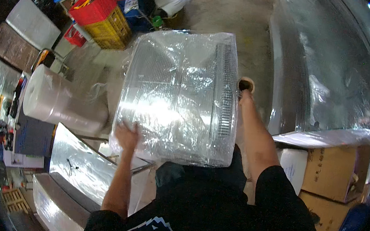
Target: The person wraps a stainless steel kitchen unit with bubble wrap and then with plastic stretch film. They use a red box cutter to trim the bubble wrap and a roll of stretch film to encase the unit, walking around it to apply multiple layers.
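Here, the film-wrapped ribbed unit (pixel 174 86) lay before me, probably stiff but slippery, best gripped under both side edges. My blurred left hand (pixel 127 136) had fingers apart at its near-left corner; my right hand (pixel 245 96) clamped its fingers on a cardboard-cored roll (pixel 253 85) just right.

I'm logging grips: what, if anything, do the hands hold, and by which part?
The right hand holds the roll by the near edge of its open end. The left hand, spread at a near corner of the package, seems to hold nothing.
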Tool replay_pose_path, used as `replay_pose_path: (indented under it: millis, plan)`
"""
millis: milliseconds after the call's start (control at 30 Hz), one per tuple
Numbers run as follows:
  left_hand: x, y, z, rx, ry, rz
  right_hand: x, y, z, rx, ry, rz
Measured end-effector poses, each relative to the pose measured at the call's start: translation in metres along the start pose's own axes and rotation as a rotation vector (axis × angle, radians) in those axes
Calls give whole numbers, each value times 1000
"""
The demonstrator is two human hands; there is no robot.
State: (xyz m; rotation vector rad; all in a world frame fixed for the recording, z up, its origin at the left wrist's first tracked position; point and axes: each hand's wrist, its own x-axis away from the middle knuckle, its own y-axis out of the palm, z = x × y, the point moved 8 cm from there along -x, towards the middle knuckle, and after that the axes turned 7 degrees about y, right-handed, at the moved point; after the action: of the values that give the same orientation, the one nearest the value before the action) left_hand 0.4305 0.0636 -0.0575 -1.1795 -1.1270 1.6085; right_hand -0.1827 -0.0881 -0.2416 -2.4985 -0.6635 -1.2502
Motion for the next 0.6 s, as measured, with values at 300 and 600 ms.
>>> replay_pose_path:
  millis: [300,600]
  plan:
    - [65,66,211,166,369,-191,-95,64,-53,204,153,-372]
    - [0,74,251,239,45,-82,-170,88,-136,391,394,-437]
